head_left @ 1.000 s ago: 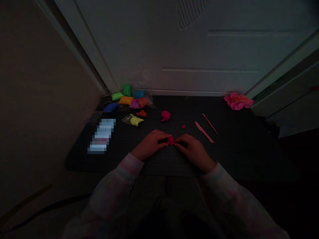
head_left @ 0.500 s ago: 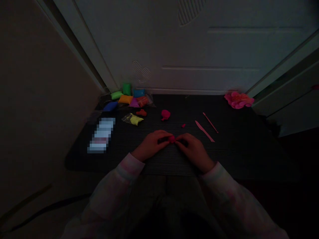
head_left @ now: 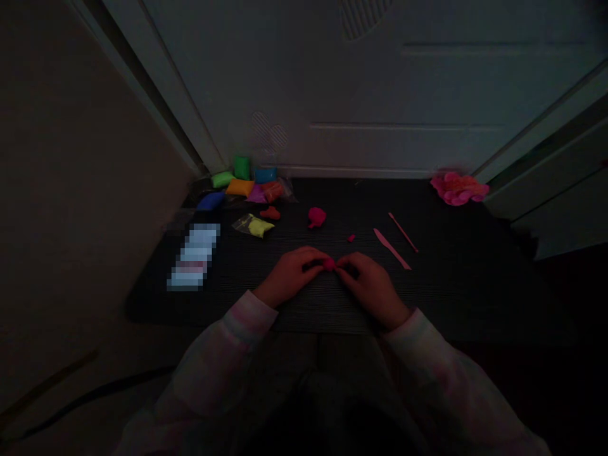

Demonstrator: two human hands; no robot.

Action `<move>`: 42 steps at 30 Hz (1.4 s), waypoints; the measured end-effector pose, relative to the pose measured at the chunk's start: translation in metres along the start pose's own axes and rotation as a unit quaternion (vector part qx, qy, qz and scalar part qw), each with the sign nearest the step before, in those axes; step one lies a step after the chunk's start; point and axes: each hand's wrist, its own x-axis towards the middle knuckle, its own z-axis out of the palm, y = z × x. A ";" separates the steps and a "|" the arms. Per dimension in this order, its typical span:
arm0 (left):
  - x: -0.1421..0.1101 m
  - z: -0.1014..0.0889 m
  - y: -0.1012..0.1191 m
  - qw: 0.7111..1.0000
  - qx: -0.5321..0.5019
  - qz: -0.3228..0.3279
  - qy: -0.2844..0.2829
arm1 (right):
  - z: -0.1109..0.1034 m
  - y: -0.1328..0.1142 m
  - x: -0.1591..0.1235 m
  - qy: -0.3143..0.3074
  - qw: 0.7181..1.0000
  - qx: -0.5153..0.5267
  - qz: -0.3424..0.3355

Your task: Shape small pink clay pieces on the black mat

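Observation:
The scene is dim. My left hand [head_left: 291, 277] and my right hand [head_left: 369, 283] meet over a dark mat [head_left: 451, 285], fingertips pinched together on a small pink clay piece [head_left: 329, 264]. Both hands are closed on it from either side. Beyond them lie a bigger pink clay lump [head_left: 316, 216] and a tiny pink crumb [head_left: 351, 238]. Two pink modelling tools [head_left: 392, 249] lie just right of my right hand.
Several coloured clay packets [head_left: 242, 185] are heaped at the mat's far left, with a yellow packet [head_left: 255, 226] and a blurred-out card [head_left: 194, 256] nearer. A pink clay flower [head_left: 458, 189] sits at the far right corner. A white door [head_left: 380, 88] stands behind.
The hands stay together on the pink piece, with only slight finger movement. The view has tipped a little downward.

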 end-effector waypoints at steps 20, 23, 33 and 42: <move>0.004 0.006 -0.006 0.992 0.127 0.002 0.014 | 0.004 0.006 0.004 0.019 0.999 -0.039 -0.019; 0.006 0.008 -0.005 0.991 0.134 0.005 0.012 | 0.005 0.007 0.005 0.019 0.999 -0.039 -0.018; 0.010 0.010 -0.004 0.991 0.134 0.005 0.020 | 0.006 0.009 0.005 0.022 0.999 -0.038 -0.023; 0.013 0.013 0.004 0.972 -0.163 -0.134 0.099 | 0.003 -0.001 0.002 0.096 0.982 0.151 0.065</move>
